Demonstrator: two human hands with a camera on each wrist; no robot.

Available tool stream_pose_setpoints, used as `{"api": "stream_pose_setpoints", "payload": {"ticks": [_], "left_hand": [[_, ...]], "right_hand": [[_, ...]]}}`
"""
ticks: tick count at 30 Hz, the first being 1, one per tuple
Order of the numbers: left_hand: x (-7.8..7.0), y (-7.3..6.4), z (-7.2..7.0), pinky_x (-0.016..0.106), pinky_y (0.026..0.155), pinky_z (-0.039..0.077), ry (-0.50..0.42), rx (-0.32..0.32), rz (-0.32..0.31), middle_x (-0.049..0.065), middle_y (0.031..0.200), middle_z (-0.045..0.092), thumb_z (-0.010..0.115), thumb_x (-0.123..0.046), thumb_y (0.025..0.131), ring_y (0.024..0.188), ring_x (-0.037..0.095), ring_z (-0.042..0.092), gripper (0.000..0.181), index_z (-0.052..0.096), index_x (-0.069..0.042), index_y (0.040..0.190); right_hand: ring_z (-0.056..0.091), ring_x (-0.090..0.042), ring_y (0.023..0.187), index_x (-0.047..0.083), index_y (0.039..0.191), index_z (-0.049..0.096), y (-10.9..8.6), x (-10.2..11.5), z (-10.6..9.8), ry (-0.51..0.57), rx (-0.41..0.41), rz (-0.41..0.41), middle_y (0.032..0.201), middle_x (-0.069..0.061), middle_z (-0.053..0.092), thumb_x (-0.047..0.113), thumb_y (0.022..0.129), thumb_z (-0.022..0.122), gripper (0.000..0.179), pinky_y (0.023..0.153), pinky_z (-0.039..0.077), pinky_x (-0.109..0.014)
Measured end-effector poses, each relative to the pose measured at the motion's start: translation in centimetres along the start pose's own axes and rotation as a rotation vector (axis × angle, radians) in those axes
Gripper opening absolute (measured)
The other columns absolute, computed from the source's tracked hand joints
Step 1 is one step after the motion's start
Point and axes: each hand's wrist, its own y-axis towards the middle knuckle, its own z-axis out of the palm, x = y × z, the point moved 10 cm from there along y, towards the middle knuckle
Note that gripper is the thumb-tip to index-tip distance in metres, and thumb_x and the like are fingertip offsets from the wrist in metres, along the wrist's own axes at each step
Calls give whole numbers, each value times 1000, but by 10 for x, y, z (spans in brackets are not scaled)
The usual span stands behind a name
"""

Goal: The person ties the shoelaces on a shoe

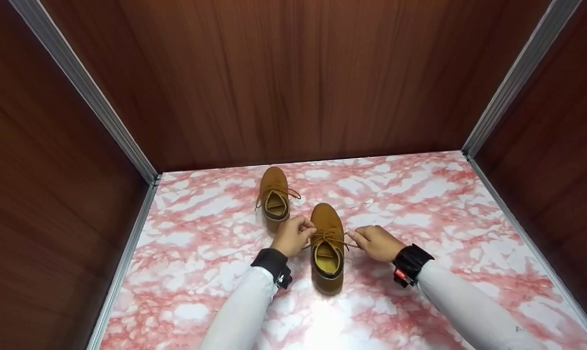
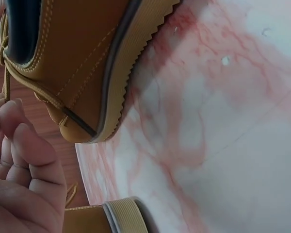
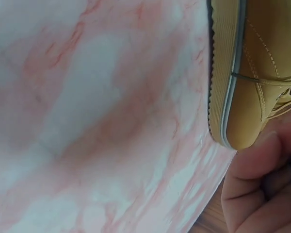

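Note:
A tan lace-up shoe stands on the table, toe pointing away, with a bow-like tangle of shoelace over its tongue. On its left side, my left hand pinches a lace strand between thumb and finger; the left wrist view shows this strand pulled taut, while a dark-tipped lace end hangs down the shoe's side. To the right, my right hand has thumb and fingers pinched at the lace drawn out from the shoe. Its fingertips are partly cut off in the right wrist view.
A second tan shoe, its laces loose at both sides, stands further back and to the left. The red-and-white marbled tabletop is bounded by brown wood-grain panels with grey metal edging.

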Motion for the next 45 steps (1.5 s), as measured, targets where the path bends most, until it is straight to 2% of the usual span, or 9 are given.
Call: {"api": "stream_pose_setpoints", "payload": {"ticks": [4, 9, 17, 22, 28, 34, 39, 42, 45], "left_hand": [[0, -1, 0, 17, 65, 48, -9, 2, 19, 5, 81, 74, 74, -14, 97, 69, 1, 56, 7, 76, -8, 95], [-1, -3, -2, 18, 66, 48, 8, -16, 35, 5, 81, 75, 75, -14, 96, 69, 1, 56, 6, 77, -9, 93], [6, -4, -13, 24, 69, 50, 105, -34, 42, 5, 77, 73, 76, -11, 93, 70, 6, 56, 9, 75, -8, 85], [13, -6, -18, 25, 69, 49, 138, -17, 39, 3, 75, 72, 76, -11, 93, 68, 5, 54, 10, 75, -9, 84], [19, -9, -21, 24, 68, 49, 137, 8, 31, 2, 74, 70, 75, -10, 93, 67, 5, 54, 10, 75, -8, 83], [26, -12, -19, 24, 69, 50, 79, 3, -4, 5, 79, 73, 72, -11, 97, 69, 5, 56, 10, 77, -7, 89], [35, -13, -10, 25, 74, 53, -23, 48, -57, 9, 90, 75, 67, -14, 101, 76, 7, 60, 13, 76, -4, 101], [39, -13, -5, 24, 73, 53, -94, 74, -94, 12, 92, 73, 64, -18, 103, 79, 19, 68, 19, 74, -2, 106], [42, -12, -1, 23, 68, 53, -176, 92, -137, 18, 93, 73, 62, -21, 105, 83, 38, 73, 23, 71, -1, 112]], "right_hand": [[36, -4, 51, 15, 63, 52, 0, 0, -2, -40, -22, -11, 56, 12, 42, 31, 110, 53, 50, 56, 35, -23], [34, -6, 52, 17, 64, 50, 0, -2, -2, -54, -22, 11, 56, 12, 36, 37, 111, 50, 51, 60, 36, -25], [40, -9, 56, 20, 63, 47, -1, -20, -13, -141, -43, 54, 59, 10, 35, 37, 111, 49, 51, 64, 41, -28], [44, -11, 61, 10, 69, 58, -4, -32, -20, -131, -58, 71, 61, 8, 35, 35, 111, 50, 50, 68, 43, -31], [41, -10, 61, 12, 66, 52, -4, -35, -23, -109, -63, 75, 61, 9, 35, 37, 111, 51, 51, 66, 40, -29], [37, -10, 62, 16, 66, 47, -5, -41, -20, 16, -67, 113, 64, 8, 39, 42, 109, 52, 50, 63, 35, -26], [55, -12, 72, 14, 87, 65, -10, -50, 0, 120, 65, 148, 78, 3, 61, 41, 95, 75, 31, 69, 46, -27], [62, -14, 82, 9, 104, 68, -11, -51, 15, 165, 141, 136, 90, -3, 68, 36, 85, 86, 38, 77, 51, -26], [64, -17, 89, 4, 119, 61, -10, -46, 21, 206, 129, 85, 102, -12, 69, 31, 82, 89, 54, 80, 52, -25]]}}
